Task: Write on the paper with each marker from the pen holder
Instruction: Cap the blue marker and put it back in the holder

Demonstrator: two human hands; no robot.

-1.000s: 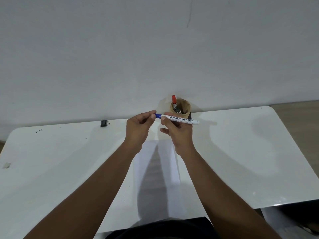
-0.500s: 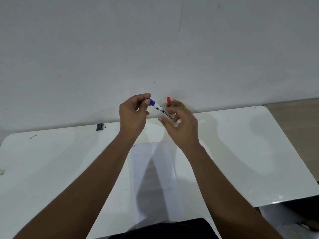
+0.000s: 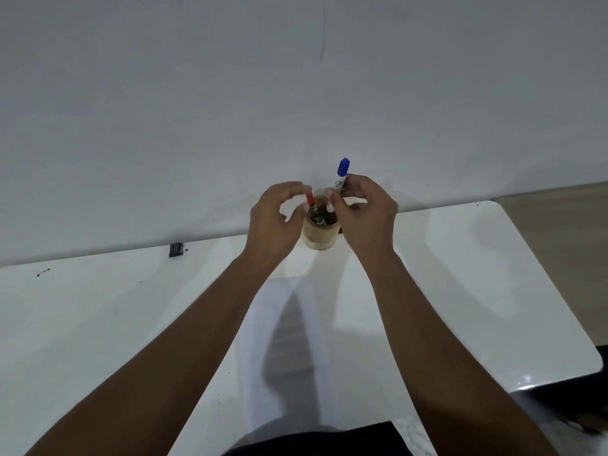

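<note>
A round wooden pen holder (image 3: 319, 236) stands at the table's far edge by the wall. My right hand (image 3: 365, 218) pinches the blue-capped white marker (image 3: 339, 181) upright, its lower end inside the holder's mouth. My left hand (image 3: 274, 222) curls around the red-capped marker (image 3: 311, 199), which leans in the holder; fingers touch its cap, a firm grip is unclear. A dark marker end (image 3: 318, 220) shows inside the holder. The white paper (image 3: 279, 324) lies between my forearms, partly shadowed.
The white table (image 3: 460, 291) has rounded corners and ends at the right, with floor beyond. A small black object (image 3: 176, 249) sits at the far edge on the left. The grey wall rises directly behind the holder.
The blue marker went from lying across both hands, with my left hand at its cap, to upright in my right hand at the holder. My left hand moved to the red marker.
</note>
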